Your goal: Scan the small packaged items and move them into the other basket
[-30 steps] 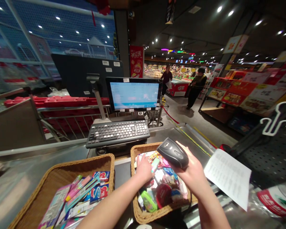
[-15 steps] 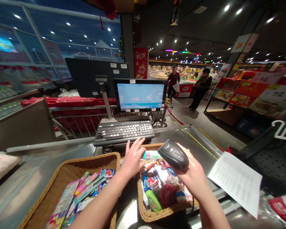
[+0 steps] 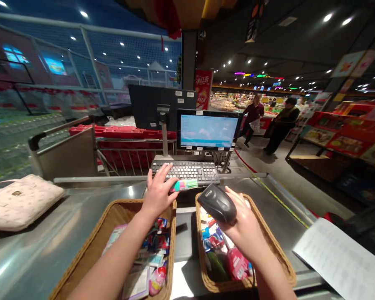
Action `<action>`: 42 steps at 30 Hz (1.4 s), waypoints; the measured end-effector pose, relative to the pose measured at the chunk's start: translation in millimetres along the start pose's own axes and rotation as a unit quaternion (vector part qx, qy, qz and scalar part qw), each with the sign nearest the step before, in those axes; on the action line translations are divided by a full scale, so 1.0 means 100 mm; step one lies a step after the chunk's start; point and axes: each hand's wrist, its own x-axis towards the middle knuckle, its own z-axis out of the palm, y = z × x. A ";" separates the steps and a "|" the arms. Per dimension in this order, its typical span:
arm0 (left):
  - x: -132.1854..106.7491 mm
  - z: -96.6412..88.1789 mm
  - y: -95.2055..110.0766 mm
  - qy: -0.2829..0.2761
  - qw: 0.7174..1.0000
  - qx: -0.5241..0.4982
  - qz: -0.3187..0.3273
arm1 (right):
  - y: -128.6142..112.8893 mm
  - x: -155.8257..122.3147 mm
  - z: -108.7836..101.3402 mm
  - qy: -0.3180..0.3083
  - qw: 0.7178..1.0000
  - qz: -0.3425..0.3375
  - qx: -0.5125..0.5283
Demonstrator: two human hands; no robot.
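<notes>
My left hand (image 3: 159, 189) grips a small tube-like packet (image 3: 187, 184) in teal, pink and green between thumb and fingers, just in front of the keyboard (image 3: 195, 171). In my right hand (image 3: 242, 218) is a black handheld barcode scanner (image 3: 217, 203), its head pointing left toward the packet. Under the scanner stands the right wicker basket (image 3: 276, 254), with a pink bottle (image 3: 236, 263), a dark green item and several small packets in it. The left wicker basket (image 3: 81, 246) lies under my left forearm and holds a pink and red egg-shaped item (image 3: 158, 280), flat packs and blue packets.
Behind the keyboard stands a lit monitor (image 3: 208, 131), with a second screen's dark back (image 3: 158, 106) beside it. A pale handbag (image 3: 21, 202) lies at left on the metal counter (image 3: 87, 196); a printed sheet (image 3: 340, 254) lies at right. Two people stand in the aisle beyond.
My left hand has lifted the colourful packet out of the right basket and carried it left, up to the keyboard. The scanner stays in my right hand. The view has swung left.
</notes>
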 end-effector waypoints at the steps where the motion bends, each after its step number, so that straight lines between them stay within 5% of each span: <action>1: -0.02 -0.02 -0.04 0.003 1.000 0.002 -0.003 | -0.05 0.04 0.04 -0.010 1.000 0.004 0.001; 17: -0.29 -0.18 -0.62 0.018 0.999 -0.018 -0.031 | -0.61 0.30 0.47 -0.058 0.998 0.021 0.026; 42: -0.76 -0.49 -1.02 -0.010 0.998 -0.037 -0.056 | -1.14 0.11 0.78 -0.105 0.994 0.001 0.032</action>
